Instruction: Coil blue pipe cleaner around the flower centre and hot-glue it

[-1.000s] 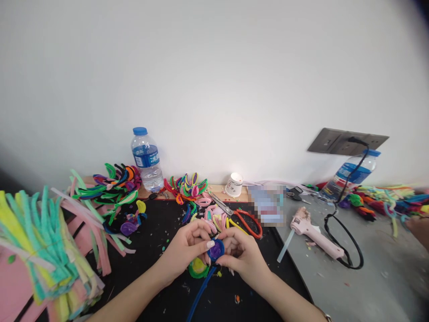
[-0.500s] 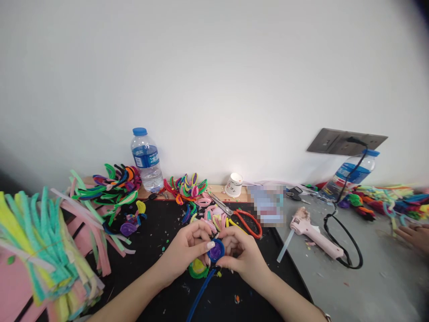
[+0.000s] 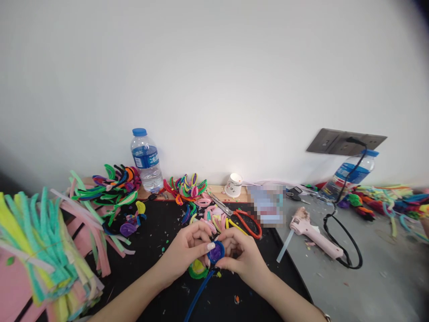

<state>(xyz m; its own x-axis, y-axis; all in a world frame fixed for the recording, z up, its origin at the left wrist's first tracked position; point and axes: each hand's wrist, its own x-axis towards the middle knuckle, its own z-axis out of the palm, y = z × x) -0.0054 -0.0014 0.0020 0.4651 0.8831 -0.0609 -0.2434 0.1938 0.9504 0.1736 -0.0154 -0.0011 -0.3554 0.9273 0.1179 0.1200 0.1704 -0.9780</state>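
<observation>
A small round piece (image 3: 215, 252), purple inside a blue rim, is pinched between my two hands over the black mat. My left hand (image 3: 191, 246) grips its left side, the thumb lying on the rim. On the right side, the fingers and thumb of my right hand (image 3: 241, 252) close round it. A blue fuzzy stem (image 3: 199, 295) trails from beneath the piece toward the bottom edge. Just under my left hand lies a green and yellow piece (image 3: 197, 269). Orange-handled scissors (image 3: 248, 222) rest beyond my right hand.
Bundled fuzzy stems (image 3: 47, 241) fill the left. Behind stand a water bottle (image 3: 146, 161) and a paper cup (image 3: 233, 185). A corded pink glue gun (image 3: 315, 235) lies right, near another bottle (image 3: 350, 174). Part of another person's hand (image 3: 425, 227) shows at the right edge.
The blue stem's lower end has swung slightly left. The other person's hand has drawn back toward the right edge. My hands keep their hold on the round piece.
</observation>
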